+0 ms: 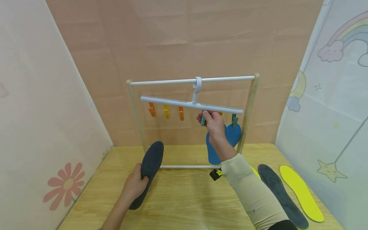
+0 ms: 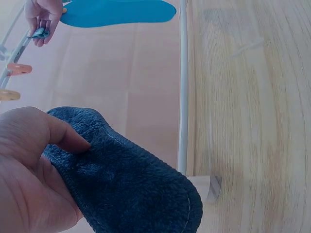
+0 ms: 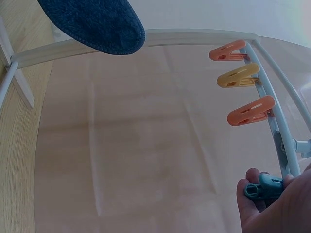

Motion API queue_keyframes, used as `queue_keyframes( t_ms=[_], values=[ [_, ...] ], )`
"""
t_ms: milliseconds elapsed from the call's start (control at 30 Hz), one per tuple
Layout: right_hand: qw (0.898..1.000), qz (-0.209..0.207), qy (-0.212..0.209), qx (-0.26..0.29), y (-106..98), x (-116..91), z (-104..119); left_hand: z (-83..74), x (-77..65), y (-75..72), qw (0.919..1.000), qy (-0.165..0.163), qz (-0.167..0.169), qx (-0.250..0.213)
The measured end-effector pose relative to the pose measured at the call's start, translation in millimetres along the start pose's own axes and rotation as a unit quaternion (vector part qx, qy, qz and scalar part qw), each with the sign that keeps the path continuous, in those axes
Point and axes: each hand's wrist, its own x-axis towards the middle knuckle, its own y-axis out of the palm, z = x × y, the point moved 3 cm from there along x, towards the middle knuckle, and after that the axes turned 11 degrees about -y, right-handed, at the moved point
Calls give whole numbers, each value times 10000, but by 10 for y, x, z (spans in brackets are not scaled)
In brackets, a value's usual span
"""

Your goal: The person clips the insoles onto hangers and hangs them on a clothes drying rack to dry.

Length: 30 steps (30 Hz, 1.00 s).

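1. Insole, dark (image 1: 153,159): in the head view it stands tilted, left of the frame's lower centre, gripped by the left hand (image 1: 137,183), thumb on the near face.
2. Right of centre in that view, the right hand (image 1: 214,123) pinches a teal clip (image 1: 203,120) under the white hanger (image 1: 172,101), which hooks over the rack's top bar (image 1: 227,78).
3. Left of that hand hang an orange clip (image 1: 152,110), a yellow clip (image 1: 166,111) and a second orange clip (image 1: 181,114); to its right, a green clip (image 1: 234,121) holds one of the blue insoles (image 1: 213,155).
4. At lower right, a second dark insole (image 1: 283,195) and a yellow insole (image 1: 302,193) lie side by side on the table (image 1: 187,201).
5. Left wrist view: the held insole slants across the lower left, thumb pressed on its fuzzy face; the right hand and teal clip show at upper left, blue at the top.
6. Right wrist view: thumb and fingers hold the teal clip at lower right; whether its jaws are parted, I cannot tell. The held insole's end enters at upper left, well apart from the clips.
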Motion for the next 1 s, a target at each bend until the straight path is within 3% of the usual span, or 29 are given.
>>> queue_keyframes(
  t_ms=[500, 1000],
  values=[
    [10000, -3, -10, -50, 8, -3, -13, -219, 42, 118, 9998, 37, 103, -189],
    [10000, 42, -38, -8, 1, -11, 0, -492, 79, 260, 9989, 283, 191, -314]
  ],
)
